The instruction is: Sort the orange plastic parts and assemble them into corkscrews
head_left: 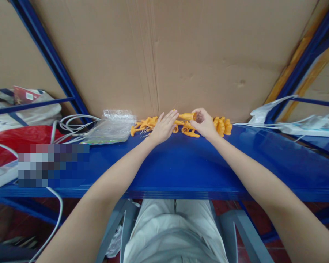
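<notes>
At the back of the blue table, my right hand [204, 122] pinches the wide end of an orange bell-shaped plastic piece [188, 116]. Its narrow end points left toward my left hand [164, 127], which lies palm down with fingers stretched out over more orange parts. To the left are orange corkscrew handles [150, 121] with silver metal spirals [146, 130]. An orange plastic piece with a round opening [185, 129] sits between my hands, and several orange ribbed pieces [222, 126] stand to the right of my right hand. What lies under my left palm is hidden.
Clear plastic bags [109, 128] and coiled white cables [71, 128] lie left of the parts. A cardboard sheet [194, 54] backs the blue tabletop [175, 168]. White cables and a power strip [312, 126] sit at the right, beside the blue frame.
</notes>
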The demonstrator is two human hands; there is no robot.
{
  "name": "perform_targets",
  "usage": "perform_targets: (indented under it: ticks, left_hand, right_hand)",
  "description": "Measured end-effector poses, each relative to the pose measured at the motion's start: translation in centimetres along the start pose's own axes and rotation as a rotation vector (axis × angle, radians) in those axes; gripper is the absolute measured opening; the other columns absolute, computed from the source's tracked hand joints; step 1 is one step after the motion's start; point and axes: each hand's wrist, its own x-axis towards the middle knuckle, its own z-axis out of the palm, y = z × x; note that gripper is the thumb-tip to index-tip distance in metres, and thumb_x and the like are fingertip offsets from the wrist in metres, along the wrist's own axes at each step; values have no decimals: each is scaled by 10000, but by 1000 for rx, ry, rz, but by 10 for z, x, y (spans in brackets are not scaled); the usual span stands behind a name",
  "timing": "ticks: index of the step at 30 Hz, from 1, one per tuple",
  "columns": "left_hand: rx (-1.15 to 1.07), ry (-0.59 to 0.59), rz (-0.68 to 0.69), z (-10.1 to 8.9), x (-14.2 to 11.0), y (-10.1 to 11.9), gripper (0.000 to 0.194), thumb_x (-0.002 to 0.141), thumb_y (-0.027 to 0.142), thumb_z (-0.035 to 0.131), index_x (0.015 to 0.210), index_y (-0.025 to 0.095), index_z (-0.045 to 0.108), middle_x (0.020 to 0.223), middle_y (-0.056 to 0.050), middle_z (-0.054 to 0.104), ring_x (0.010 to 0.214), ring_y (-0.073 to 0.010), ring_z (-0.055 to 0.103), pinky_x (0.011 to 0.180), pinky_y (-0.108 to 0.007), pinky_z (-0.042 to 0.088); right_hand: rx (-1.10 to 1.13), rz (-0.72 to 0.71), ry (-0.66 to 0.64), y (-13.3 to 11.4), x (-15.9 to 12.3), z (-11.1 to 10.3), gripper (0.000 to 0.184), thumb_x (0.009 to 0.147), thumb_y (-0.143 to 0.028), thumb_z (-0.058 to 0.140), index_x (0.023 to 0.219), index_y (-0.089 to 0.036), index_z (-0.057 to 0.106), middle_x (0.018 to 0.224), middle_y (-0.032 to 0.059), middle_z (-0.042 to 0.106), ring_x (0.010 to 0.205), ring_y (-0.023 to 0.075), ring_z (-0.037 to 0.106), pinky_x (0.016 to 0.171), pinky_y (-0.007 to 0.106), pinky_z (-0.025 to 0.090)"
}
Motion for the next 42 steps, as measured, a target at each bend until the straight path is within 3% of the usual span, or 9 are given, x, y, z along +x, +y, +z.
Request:
perform_targets:
  ticks: [4, 8, 14, 22, 27, 31, 34, 38, 42]
  left_hand:
    - [14, -2, -7, -2, 2, 2, 403, 1021, 239, 333, 1358, 167, 541, 1381, -156, 629, 1398, -258, 491, 1232, -543, 230]
    - [35, -35, 4, -4, 2, 1, 327, 1029, 257, 331, 1193, 175, 602, 1100, -118, 719, 1117, -249, 650, 1211, -545, 268]
    - [90, -72, 91, -9, 3, 6, 287, 1004, 268, 367, 1072, 177, 631, 963, -108, 710, 975, -255, 639, 1091, -489, 390]
    - [16, -122, 105, -9, 7, 15, 286, 991, 282, 374, 892, 171, 618, 842, -109, 693, 838, -246, 646, 901, -418, 444]
    - [-280, -156, -55, -6, 11, 18, 246, 966, 323, 446, 842, 182, 605, 736, -46, 645, 737, -203, 620, 779, -345, 466]
    - [-724, -288, -272, -8, 15, 19, 257, 948, 358, 503, 791, 180, 603, 643, 9, 580, 599, -135, 541, 600, -255, 430]
    - [-905, -360, -416, -8, 14, 12, 257, 926, 389, 568, 801, 175, 638, 545, 40, 496, 504, -106, 470, 512, -227, 381]
    - [-798, -178, -517, -1, 8, -8, 259, 931, 397, 573, 824, 173, 644, 580, 22, 543, 533, -116, 515, 530, -235, 437]
    - [-401, 75, -505, 4, 3, -31, 185, 905, 315, 574, 818, 173, 652, 810, -51, 664, 820, -188, 640, 795, -325, 532]
  right_hand:
    - [-142, -59, -112, -9, -6, 1, 271, 705, -224, 592, 972, -231, 545, 869, -12, 612, 794, 161, 566, 762, 313, 455]
    - [-344, -116, -214, -11, -6, -2, 279, 766, -245, 568, 1042, -216, 593, 1022, 57, 678, 936, 227, 605, 860, 369, 444]
    - [-712, -265, -368, -15, -6, -9, 329, 951, -417, 519, 1142, -192, 665, 1134, 143, 705, 1090, 303, 580, 956, 434, 345]
    - [-924, -346, -451, -18, -7, -7, 275, 988, -290, 473, 1127, -168, 676, 1042, 139, 710, 1031, 289, 553, 942, 434, 304]
    - [-987, -420, -403, -19, -6, -6, 247, 989, -198, 419, 1057, -203, 656, 1031, 113, 689, 1025, 271, 526, 978, 448, 286]
    - [-1003, -451, -381, -19, -5, -6, 306, 981, -136, 347, 1034, -217, 637, 1062, 114, 676, 1051, 269, 522, 1007, 466, 292]
    - [-1013, -401, -294, -13, -2, -13, 302, 951, -125, 356, 1068, -204, 623, 1109, 136, 660, 1087, 284, 522, 1031, 498, 293]
    - [-1038, -206, -76, 2, 5, -39, 246, 908, -228, 467, 1101, -158, 602, 1144, 188, 627, 1125, 341, 510, 1007, 565, 315]
    - [-1085, 67, 130, 13, 13, -73, 318, 917, -378, 477, 1055, -128, 619, 1183, 252, 597, 1159, 397, 499, 949, 625, 347]
